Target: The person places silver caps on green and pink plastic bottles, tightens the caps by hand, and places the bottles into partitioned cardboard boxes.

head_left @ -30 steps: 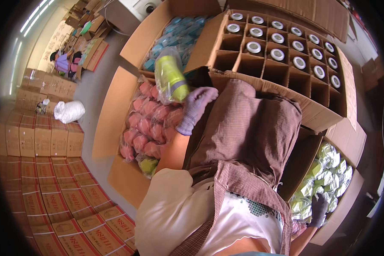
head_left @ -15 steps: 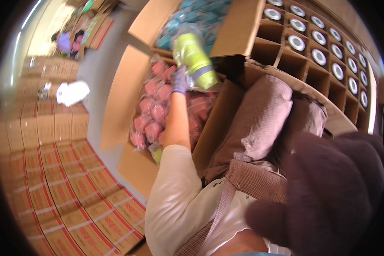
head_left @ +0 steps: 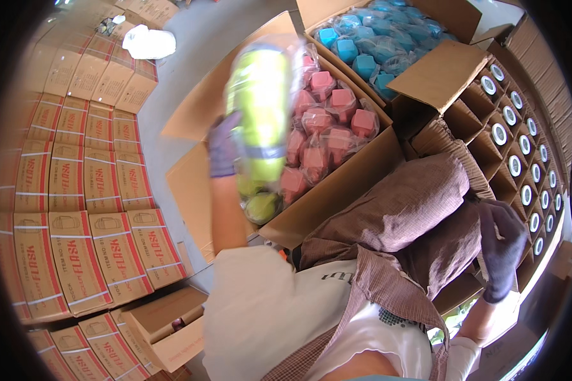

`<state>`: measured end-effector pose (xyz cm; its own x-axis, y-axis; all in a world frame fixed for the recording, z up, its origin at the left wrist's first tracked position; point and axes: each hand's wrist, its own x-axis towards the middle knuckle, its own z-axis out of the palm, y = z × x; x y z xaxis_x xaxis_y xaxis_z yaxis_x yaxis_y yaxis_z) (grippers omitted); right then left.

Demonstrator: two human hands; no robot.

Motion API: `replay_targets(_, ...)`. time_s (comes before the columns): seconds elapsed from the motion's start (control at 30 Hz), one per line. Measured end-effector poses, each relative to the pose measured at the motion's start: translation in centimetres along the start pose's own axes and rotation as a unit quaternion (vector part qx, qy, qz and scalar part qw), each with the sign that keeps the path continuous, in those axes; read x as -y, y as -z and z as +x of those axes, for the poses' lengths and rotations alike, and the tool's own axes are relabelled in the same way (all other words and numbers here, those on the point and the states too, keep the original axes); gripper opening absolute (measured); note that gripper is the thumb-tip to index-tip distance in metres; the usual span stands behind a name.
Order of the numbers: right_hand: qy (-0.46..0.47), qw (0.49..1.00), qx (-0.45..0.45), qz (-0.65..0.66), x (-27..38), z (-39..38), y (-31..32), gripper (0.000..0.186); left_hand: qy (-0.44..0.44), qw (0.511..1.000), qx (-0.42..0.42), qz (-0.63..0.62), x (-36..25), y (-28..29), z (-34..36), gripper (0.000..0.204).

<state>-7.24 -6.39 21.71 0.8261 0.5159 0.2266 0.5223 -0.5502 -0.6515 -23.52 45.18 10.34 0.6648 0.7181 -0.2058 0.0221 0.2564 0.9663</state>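
Observation:
My left hand [head_left: 222, 146], in a lavender glove, grips a lime-green bottle [head_left: 260, 108] in a clear plastic bag, over the left edge of an open carton [head_left: 343, 190] of bagged pink items [head_left: 324, 120]. Another bagged green item [head_left: 260, 206] lies at that carton's near corner. My right hand [head_left: 505, 247], in a dark glove, is curled beside my brown-clad legs [head_left: 394, 197], near a divided carton [head_left: 464, 114] holding bottles with silver lids; whether it holds anything is hidden.
A carton [head_left: 464, 16] of bagged turquoise items [head_left: 384, 28] stands at the back. Sealed cartons [head_left: 70, 178] are stacked along the left, with a white sack [head_left: 149, 41] beyond. An open carton [head_left: 162, 320] sits at lower left. Green bagged items [head_left: 451, 320] show at lower right.
The view has turned. My left hand has carried the green bottle leftward over the pink carton. My right hand, a large blur half a second ago, is now lower beside my leg and the divided carton.

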Motion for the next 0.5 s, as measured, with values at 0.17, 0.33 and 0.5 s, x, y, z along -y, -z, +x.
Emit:
replay_targets(0.17,-0.017,0.999,-0.009,-0.044,-8.4,-4.4,-3.8,0.005,-0.068,0.818,-0.217,0.528,-1.9,12.9,-3.6,0.027)
replay_targets(0.33,0.028,0.99,-0.007,-0.136,-12.2,-6.4,-5.8,0.002,-0.078,0.453,-0.135,0.878,6.7,18.8,-3.3,0.022)
replay_targets(0.5,0.006,0.991,-0.047,-0.126,-12.6,-6.7,-7.0,0.004,-0.101,0.277,0.179,0.939,12.7,13.5,-1.1,0.025)
